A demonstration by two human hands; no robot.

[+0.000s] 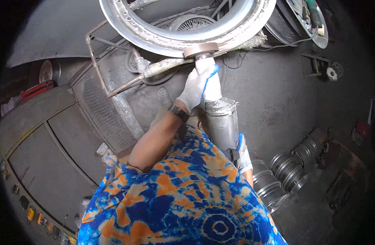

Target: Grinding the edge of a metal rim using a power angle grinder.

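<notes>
The left hand (199, 83), in a white glove with blue trim, is wrapping its fingers tight around the front of a long grey metal grinding tool (221, 122), just behind its round flat disc (201, 50). The right hand (243, 154), in the same kind of glove, is gripping the back end of the tool, close to the blue and orange patterned shirt (183, 200). The disc is touching the edge of a big shiny silver wheel rim (163, 38), which is sitting on a dusty metal pipe stand (114, 87) above the grey floor (277, 94).
</notes>
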